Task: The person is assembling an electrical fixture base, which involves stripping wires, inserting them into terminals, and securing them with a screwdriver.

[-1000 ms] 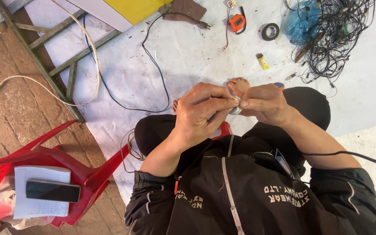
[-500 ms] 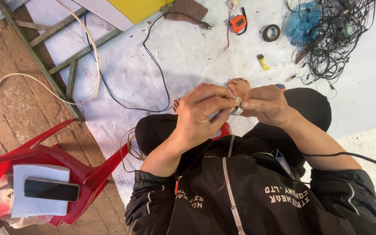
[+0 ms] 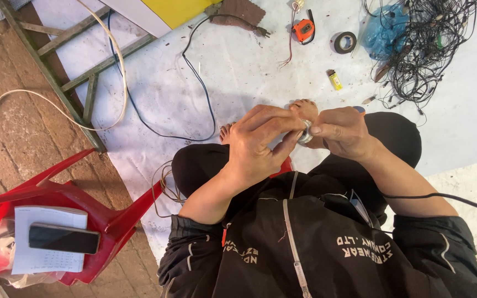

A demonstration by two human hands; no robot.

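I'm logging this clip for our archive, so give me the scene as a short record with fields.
setting: person seated on a white floor sheet, camera looking down
left hand: pinches a small silvery round part from the left
right hand: pinches the same part from the right
near the hands: bare toes just beyond them
on the sheet: orange tape measure, black tape roll, yellow lighter, tangle of black wires
left side: red plastic chair bearing paper and a dark phone
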